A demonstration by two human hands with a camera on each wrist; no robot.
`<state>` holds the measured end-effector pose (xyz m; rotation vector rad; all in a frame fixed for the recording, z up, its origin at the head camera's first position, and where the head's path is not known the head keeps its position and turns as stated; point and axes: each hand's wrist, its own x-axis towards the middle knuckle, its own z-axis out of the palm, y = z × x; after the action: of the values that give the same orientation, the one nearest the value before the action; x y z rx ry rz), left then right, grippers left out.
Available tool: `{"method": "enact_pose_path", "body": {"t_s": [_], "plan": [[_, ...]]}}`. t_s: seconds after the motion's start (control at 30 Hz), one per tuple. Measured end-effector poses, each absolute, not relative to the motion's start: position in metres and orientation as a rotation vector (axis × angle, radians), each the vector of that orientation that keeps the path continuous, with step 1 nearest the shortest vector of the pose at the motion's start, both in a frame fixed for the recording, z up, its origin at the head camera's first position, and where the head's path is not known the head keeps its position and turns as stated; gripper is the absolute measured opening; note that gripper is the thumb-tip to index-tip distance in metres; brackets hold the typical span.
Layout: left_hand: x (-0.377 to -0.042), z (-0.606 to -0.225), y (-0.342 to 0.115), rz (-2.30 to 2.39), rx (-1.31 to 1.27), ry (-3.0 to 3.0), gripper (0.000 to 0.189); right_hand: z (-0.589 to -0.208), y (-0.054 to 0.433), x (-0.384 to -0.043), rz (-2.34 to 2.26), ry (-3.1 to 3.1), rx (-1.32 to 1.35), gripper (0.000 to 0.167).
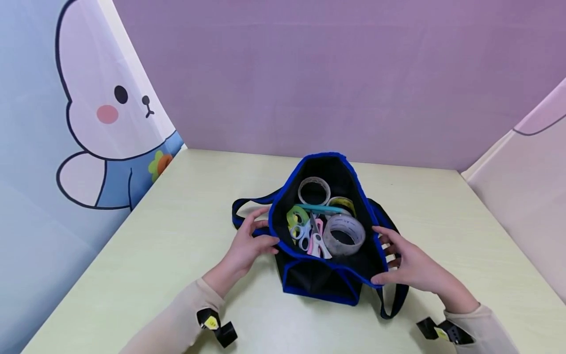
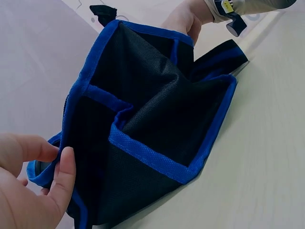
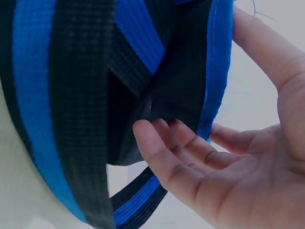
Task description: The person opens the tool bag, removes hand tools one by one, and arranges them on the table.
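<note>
A black fabric tool bag point(image 1: 311, 281) with blue trim stands open-topped on the table. My left hand point(image 1: 247, 243) holds its left rim, with thumb and finger on the edge in the left wrist view. On the opposite side my right hand point(image 1: 413, 263) grips the right rim, its fingers against the outer wall in the right wrist view. Inside lie a large clear tape roll point(image 1: 360, 230), a grey tape roll point(image 1: 328, 193), a yellow tape roll point(image 1: 341, 200), a green tape roll point(image 1: 302, 212), a slim teal tool point(image 1: 320, 208), light-blue-handled scissors point(image 1: 304, 237) and white-and-pink scissors point(image 1: 319, 247).
Black-and-blue straps loop out on both sides, the left strap point(image 1: 239, 202) beside my left hand and the right strap point(image 1: 400, 300) hanging below my right. The pale table point(image 1: 146, 246) meets a purple backdrop point(image 1: 309, 83) behind the bag. Printed cloth stands at both sides.
</note>
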<state>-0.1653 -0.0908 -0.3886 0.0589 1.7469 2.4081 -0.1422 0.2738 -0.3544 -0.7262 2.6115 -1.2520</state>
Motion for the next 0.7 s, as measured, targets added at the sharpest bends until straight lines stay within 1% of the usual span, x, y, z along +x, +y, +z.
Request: {"method": "enact_pose_path", "body": {"t_s": [0.33, 0.53, 0.7], "plan": [[-0.162, -0.394, -0.089, 2.462, 0.072, 1.743, 0.078, -0.357, 0.277, -0.143, -1.255, 2.580, -0.677, 0.102], [-0.160, -0.397, -0.088, 2.510, 0.076, 1.738, 0.075, -0.354, 0.280, -0.145, -1.204, 2.664, -0.734, 0.096], [-0.160, -0.397, -0.088, 2.529, 0.100, 1.735, 0.074, -0.341, 0.282, -0.150, -1.181, 2.749, -0.749, 0.092]]}}
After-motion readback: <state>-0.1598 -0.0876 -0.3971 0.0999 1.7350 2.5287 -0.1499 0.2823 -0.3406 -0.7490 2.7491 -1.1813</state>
